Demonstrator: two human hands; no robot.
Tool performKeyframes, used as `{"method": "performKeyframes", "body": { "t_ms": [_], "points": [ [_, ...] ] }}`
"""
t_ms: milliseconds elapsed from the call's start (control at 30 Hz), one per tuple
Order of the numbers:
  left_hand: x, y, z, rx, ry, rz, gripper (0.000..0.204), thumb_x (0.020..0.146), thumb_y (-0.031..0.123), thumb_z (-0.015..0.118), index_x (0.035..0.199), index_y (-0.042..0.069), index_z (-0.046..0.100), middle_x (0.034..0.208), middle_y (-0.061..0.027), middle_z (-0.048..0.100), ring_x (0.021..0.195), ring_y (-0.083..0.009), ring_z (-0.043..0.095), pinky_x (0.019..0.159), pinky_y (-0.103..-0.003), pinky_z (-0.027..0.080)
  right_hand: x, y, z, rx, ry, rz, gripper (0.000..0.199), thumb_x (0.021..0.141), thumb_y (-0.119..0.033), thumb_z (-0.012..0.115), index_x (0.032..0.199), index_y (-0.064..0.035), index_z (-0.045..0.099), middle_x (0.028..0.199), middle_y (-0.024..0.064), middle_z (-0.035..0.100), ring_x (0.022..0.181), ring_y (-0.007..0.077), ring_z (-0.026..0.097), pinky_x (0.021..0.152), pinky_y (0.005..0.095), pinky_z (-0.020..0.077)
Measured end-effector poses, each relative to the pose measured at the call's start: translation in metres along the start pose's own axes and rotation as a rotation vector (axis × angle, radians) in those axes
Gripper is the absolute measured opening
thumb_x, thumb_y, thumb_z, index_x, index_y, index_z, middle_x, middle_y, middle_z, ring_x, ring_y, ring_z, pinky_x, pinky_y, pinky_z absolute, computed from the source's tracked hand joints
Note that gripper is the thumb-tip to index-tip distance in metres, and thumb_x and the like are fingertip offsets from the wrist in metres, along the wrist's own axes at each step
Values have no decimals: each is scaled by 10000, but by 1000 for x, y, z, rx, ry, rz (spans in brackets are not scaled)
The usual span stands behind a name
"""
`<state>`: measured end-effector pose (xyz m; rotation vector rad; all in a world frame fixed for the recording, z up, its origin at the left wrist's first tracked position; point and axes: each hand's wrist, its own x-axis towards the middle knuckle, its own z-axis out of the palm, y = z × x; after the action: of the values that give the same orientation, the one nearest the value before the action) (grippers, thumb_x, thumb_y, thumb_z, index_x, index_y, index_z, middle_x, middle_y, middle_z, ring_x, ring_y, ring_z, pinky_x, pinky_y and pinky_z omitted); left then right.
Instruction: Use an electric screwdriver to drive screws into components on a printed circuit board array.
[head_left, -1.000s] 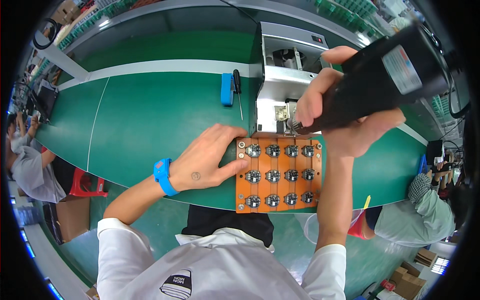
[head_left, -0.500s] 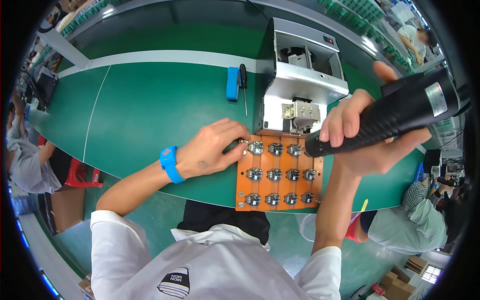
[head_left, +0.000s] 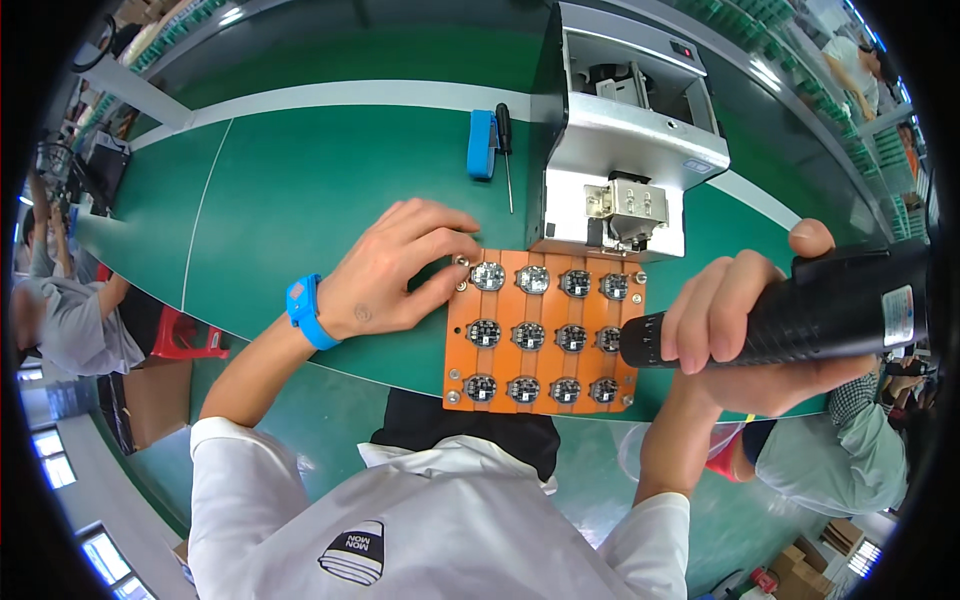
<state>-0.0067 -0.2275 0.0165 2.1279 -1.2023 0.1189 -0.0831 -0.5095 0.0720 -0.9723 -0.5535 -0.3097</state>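
An orange fixture board [head_left: 505, 355] lies on the green table in front of me, with rows of small round circuit boards [head_left: 528, 335] seated in it and screws at its corners. Thumb and fingers of my left hand [head_left: 410, 260] close on the board's far left corner; a blue wrist strap [head_left: 313, 312] is on that wrist. My right hand [head_left: 735, 335] is wrapped around a black electric screwdriver [head_left: 800, 315], held tilted almost flat. Its nose hangs over the board's right edge, by the last circuit board of the middle row. The bit is not visible.
A silver and black machine [head_left: 640, 140] with an open front stands just behind the board. Left of it lie a small black-handled screwdriver [head_left: 505, 135] and a blue strap [head_left: 481, 145]. Other people sit left and right; a red stool [head_left: 185, 337] is at left.
The orange board has slid left relative to the machine, with my left hand at its corner. The electric screwdriver has come down from the top right corner to the middle row's right end.
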Motion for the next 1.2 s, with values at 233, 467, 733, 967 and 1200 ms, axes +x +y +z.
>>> {"method": "performKeyframes", "body": {
  "t_ms": [233,467,733,967,1200],
  "points": [
    [15,28,21,-120,-50,343,206,806,131,760,986,62,686,1139,-104,640,1043,-314,617,927,-459,484,-11,5,3,-109,46,-11,945,931,-806,364,1424,-3,298,684,99,527,474,214,532,433,364,505],
    [23,43,44,56,-244,370,380,893,437,697,1090,112,690,1157,-79,612,1107,-274,578,986,-437,434,-14,14,-3,-56,36,36,975,900,-835,390,1401,-1,322,696,119,552,486,231,543,455,386,515],
    [28,43,48,57,-198,386,375,938,446,642,958,77,708,999,-58,612,981,-242,553,925,-408,427,-13,17,-11,-87,-41,79,965,885,-837,433,1381,-13,348,693,136,567,497,243,555,473,393,513],
    [38,52,47,62,-345,331,386,929,434,649,1126,107,703,1161,-51,630,1116,-257,559,999,-441,428,-7,11,-26,-82,-116,104,925,854,-836,501,1267,-13,402,659,135,557,471,237,537,454,383,508],
    [52,57,48,7,-228,368,361,941,416,642,1016,71,717,987,-45,614,946,-223,550,879,-393,412,-5,1,-30,-61,-141,143,773,892,-700,564,1194,7,476,652,133,578,507,229,562,486,360,511]
  ]
}}
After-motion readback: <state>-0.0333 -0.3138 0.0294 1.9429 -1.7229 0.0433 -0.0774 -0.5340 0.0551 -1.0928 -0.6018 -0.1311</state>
